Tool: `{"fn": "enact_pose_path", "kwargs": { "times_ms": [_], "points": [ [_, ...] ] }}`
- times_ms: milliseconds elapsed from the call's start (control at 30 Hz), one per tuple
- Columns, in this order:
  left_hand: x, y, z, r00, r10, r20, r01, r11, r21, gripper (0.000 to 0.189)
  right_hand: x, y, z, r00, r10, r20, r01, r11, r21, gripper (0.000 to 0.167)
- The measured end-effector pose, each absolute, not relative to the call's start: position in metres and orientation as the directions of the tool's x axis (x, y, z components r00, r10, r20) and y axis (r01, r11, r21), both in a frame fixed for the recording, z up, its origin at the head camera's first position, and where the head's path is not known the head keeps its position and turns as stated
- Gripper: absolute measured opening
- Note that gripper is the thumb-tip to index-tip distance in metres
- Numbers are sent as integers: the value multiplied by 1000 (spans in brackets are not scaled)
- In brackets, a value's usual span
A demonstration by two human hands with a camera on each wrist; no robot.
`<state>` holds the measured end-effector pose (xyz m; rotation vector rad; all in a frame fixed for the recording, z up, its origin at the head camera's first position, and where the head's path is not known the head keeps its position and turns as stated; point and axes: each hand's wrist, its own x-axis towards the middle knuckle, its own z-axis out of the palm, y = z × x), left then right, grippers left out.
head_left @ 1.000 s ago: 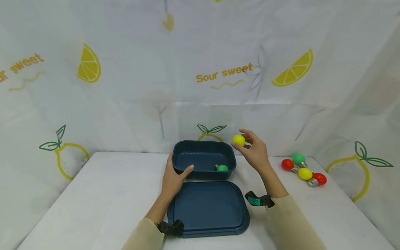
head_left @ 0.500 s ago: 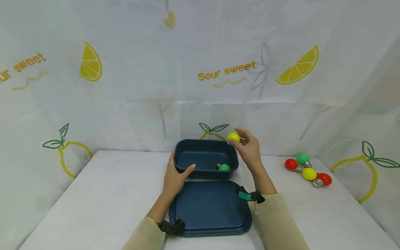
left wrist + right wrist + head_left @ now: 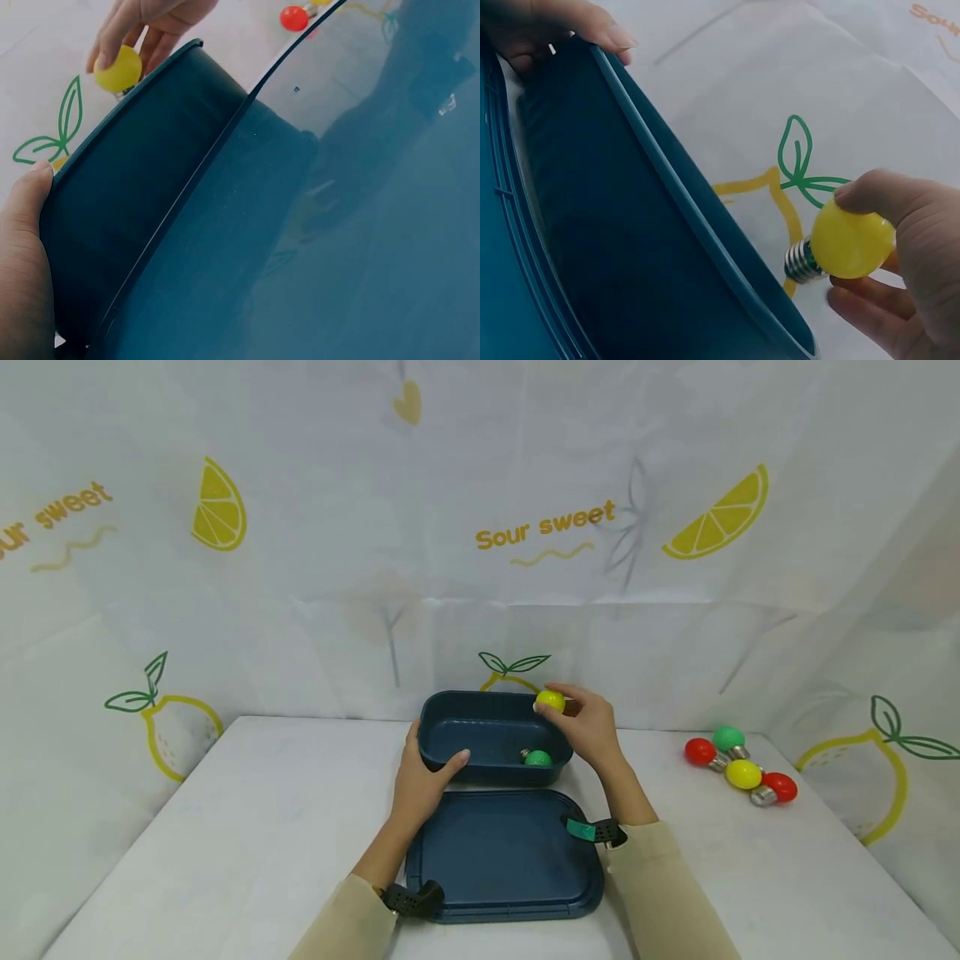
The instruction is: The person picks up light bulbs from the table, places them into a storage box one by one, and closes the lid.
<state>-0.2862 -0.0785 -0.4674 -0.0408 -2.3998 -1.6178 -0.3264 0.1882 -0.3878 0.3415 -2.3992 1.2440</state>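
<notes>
A dark blue rectangular box (image 3: 480, 774) stands at the far middle of the table. My left hand (image 3: 422, 787) grips its left end, the thumb over the near rim. A yellow light bulb (image 3: 551, 700) is pinched between thumb and fingers of my right hand (image 3: 591, 727), over the box's right end. Its metal screw base (image 3: 802, 261) points toward the box in the right wrist view. Inside the box, at the near right corner, lies a green light bulb (image 3: 537, 758). The flat blue lid (image 3: 506, 856) lies in front of the box.
On the right of the white table (image 3: 300, 827) lie a red bulb (image 3: 701, 752), a green bulb (image 3: 728, 739), a yellow bulb (image 3: 743, 774) and another red bulb (image 3: 782, 787). A lemon-printed cloth (image 3: 337, 527) hangs behind and at the sides.
My right hand has moved left and slightly down with the yellow light bulb, from beside the box to over its right end. My left hand keeps its grip on the box.
</notes>
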Motion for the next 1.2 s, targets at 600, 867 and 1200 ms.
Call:
{"fn": "enact_pose_path", "kwargs": {
  "times_ms": [600, 867, 1200],
  "points": [
    [-286, -78, -464, -970, -112, 216, 159, 379, 912, 110, -328, 185, -393, -898, -65, 436, -389, 583, -713, 44],
    [-286, -79, -464, -969, -117, 217, 158, 381, 911, 109, -332, 183, -398, -879, -96, 468, -417, 630, -655, 43],
    [-285, -79, -465, -970, -114, 216, 158, 381, 911, 109, -330, 182, -403, -872, -106, 477, -414, 680, -605, 42]
  ]
}}
